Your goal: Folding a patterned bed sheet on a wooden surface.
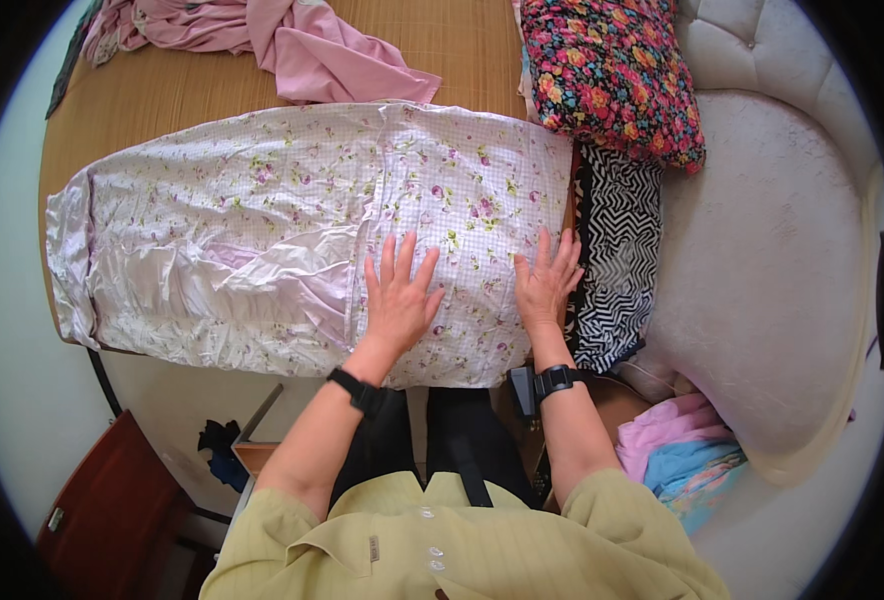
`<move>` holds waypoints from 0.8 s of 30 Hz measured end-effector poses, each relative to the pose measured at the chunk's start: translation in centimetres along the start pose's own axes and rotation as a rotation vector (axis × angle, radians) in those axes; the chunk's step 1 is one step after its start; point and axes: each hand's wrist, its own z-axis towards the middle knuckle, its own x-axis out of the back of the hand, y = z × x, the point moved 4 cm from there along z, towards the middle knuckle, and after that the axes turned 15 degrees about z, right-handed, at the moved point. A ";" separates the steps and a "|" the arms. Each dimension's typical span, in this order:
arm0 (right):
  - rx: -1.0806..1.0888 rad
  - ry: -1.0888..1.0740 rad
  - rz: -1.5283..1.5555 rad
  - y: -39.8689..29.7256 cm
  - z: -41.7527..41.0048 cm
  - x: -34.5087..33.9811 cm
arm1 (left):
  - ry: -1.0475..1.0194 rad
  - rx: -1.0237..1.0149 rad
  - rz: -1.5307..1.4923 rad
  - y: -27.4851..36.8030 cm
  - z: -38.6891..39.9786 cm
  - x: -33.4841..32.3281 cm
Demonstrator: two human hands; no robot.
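Observation:
A white cotton cover [479,187] with a purple floral and check print lies spread across the bed in front of me. Its right portion is folded over and fairly smooth; on the left the layers are rumpled, showing plain pale lilac fabric. My left hand [399,300] rests palm down near the fold's edge, fingers spread. Over at the cover's right edge my right hand [549,279] lies flat, fingers slightly apart. Neither hand grips anything.
A woven bamboo mat [457,45] covers the bed. Pink cloth [329,56] lies bunched beyond the cover. At right are a floral pillow [611,75], zigzag-patterned fabric [622,247] and a tufted headboard [757,225]. A wooden chair [112,502] stands lower left; colourful cloths [682,457] lie lower right.

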 end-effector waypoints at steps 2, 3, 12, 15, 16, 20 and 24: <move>0.016 0.012 -0.020 0.2 0.9 -0.7 | -0.006 -0.030 0.051 -0.3 2.9 -1.2; 0.004 0.010 -0.008 0.7 1.2 -1.5 | -0.009 -0.049 0.090 -0.5 3.9 -2.1; 0.010 0.083 -0.136 3.5 1.6 -6.4 | -0.050 0.054 0.169 -3.2 5.6 -9.4; 0.040 0.153 -0.171 3.7 2.0 -5.8 | -0.040 0.059 0.172 -2.7 5.7 -9.7; 0.048 0.136 -0.148 3.5 1.9 -6.1 | -0.029 0.050 0.147 -2.8 5.9 -9.6; 0.050 0.112 -0.183 2.9 2.0 -6.7 | -0.059 0.070 0.108 -3.2 5.7 -7.7; 0.060 0.097 -0.241 4.2 1.7 -6.8 | 0.063 0.058 -0.024 -3.0 5.5 -2.2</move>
